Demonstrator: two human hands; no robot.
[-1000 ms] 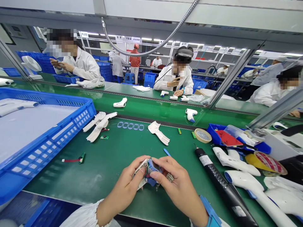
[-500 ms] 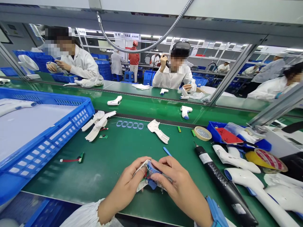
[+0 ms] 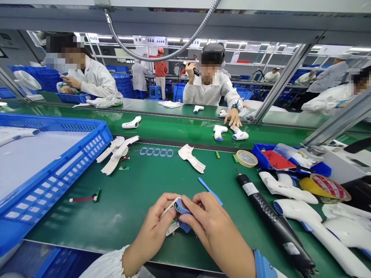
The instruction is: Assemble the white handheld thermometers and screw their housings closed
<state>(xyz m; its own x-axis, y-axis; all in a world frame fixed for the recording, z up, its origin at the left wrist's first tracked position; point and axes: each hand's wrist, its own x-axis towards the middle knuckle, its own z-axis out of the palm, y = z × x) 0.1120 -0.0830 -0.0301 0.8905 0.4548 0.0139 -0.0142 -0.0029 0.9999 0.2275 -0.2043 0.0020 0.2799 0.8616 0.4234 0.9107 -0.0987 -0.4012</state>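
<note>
Blue-and-white device [image 3: 182, 207], open with wires showing, sits pinched between the fingers of the left hand [image 3: 155, 227] and right hand [image 3: 213, 224] above the green bench [image 3: 116, 220]; uneven squeezing could trap or strain a wire.

white gathered sleeve [image 3: 106, 263] on left arm, blue band [image 3: 263, 265] on right wrist

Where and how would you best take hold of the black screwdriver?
Probably around the middle of the black screwdriver, from above and its left: the long barrel lies flat, tip pointing away, and white shells crowd its right.
</note>
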